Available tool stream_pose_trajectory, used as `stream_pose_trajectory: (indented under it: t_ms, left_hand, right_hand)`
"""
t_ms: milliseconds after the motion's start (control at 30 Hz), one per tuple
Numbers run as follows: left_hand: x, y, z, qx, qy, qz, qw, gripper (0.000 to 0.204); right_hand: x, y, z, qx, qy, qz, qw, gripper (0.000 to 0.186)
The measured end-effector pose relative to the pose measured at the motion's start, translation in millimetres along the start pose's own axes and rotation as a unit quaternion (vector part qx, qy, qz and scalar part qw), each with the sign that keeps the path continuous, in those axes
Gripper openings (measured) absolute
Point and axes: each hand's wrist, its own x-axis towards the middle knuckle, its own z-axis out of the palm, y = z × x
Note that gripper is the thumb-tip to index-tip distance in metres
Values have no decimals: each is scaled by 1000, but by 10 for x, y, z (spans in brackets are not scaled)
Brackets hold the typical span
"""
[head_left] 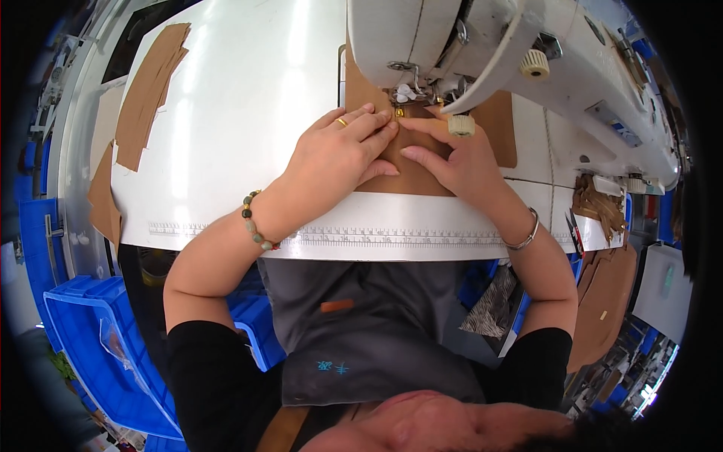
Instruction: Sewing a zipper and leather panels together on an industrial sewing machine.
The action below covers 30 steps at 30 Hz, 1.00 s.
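Note:
A brown panel (423, 181), which looks like leather, lies flat on the white table beneath the sewing machine (392, 34). Close to the needle area (410, 94), a small gold metal part (400, 113) sits on the panel. My left hand (343, 151) rests on the panel's left side, fingers stretched toward that part and thumb apart. From the right, my right hand (459, 158) presses on the panel with its index finger reaching toward the gold part and its thumb spread. Some of its fingertips are hidden behind the machine.
A stack of brown strips (154, 94) lies at the table's left. A printed ruler (376, 239) runs along the near edge. At right are brown scraps (599, 203), red-and-black snips (575, 233) and larger brown panels (602, 301). A blue bin (64, 301) stands at lower left.

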Motion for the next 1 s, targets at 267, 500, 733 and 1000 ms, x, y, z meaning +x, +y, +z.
stream_pose_trajectory:
  t_ms: [267,500,733,1000]
  left_hand:
    - [12,14,-33,1,-11,13,1000,61]
    - [-12,45,-44,3,-14,5,1000,63]
    - [3,27,-21,12,-9,14,1000,63]
    - [96,-52,30,7,18,-7,1000,61]
  right_hand:
    - [46,95,-140,352,-66,247,900,25]
    - [-51,-181,-4,-92,-19,-56,994,47]
    - [-39,-169,9,-104,-45,-41,993,47]
    - [31,-70,71,-131,-4,-40,991,45]
